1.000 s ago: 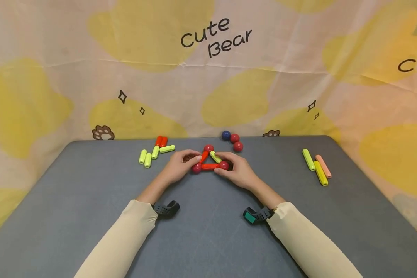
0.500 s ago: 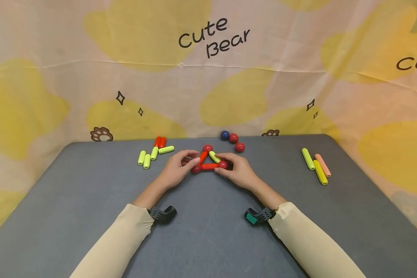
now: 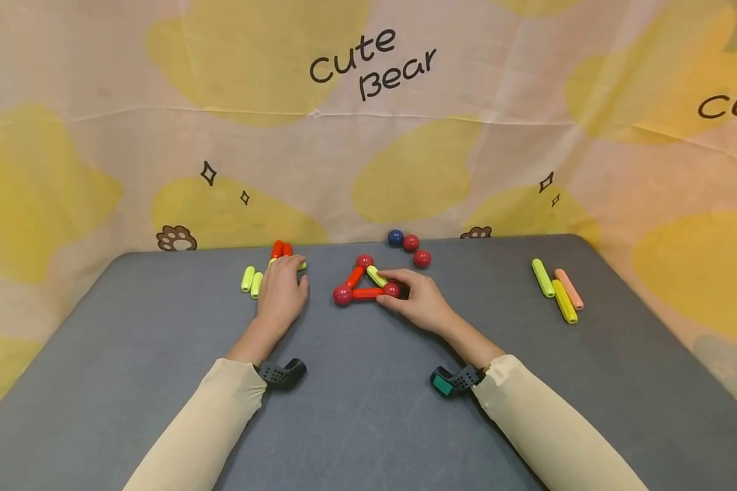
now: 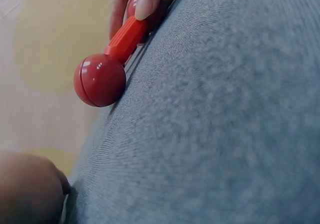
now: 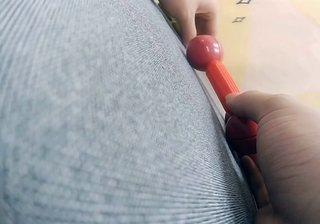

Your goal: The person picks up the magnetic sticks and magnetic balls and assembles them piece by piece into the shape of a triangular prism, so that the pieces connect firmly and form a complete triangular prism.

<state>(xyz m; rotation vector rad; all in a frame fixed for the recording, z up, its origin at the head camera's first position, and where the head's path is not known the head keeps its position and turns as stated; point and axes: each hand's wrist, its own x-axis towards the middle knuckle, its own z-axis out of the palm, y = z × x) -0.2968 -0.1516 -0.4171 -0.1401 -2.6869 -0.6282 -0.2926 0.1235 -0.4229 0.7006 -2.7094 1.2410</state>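
A triangle of toy building sticks and balls lies on the grey table, with two red sticks [image 3: 366, 294], one yellow-green stick [image 3: 377, 276] and a red ball [image 3: 342, 295] at its left corner. At the right corner my right hand [image 3: 422, 300] grips the frame around its ball; in the right wrist view the thumb [image 5: 250, 104] presses on the red stick. My left hand [image 3: 280, 286] is over the stick pile at the left, fingers reaching down over yellow-green sticks that it partly hides. In the left wrist view the triangle's near ball [image 4: 101, 80] stands apart from that hand.
Behind the triangle are a blue ball [image 3: 396, 238] and two red balls [image 3: 422, 259]. Two red sticks [image 3: 277, 249] lie beyond my left hand, yellow-green ones [image 3: 248, 279] beside it. Three longer sticks [image 3: 565, 301] lie at the right. A printed cloth [image 3: 319, 170] hangs behind the table.
My left hand has let go of the triangle's left corner and moved left to the stick pile. The right hand keeps its grip on the right corner.
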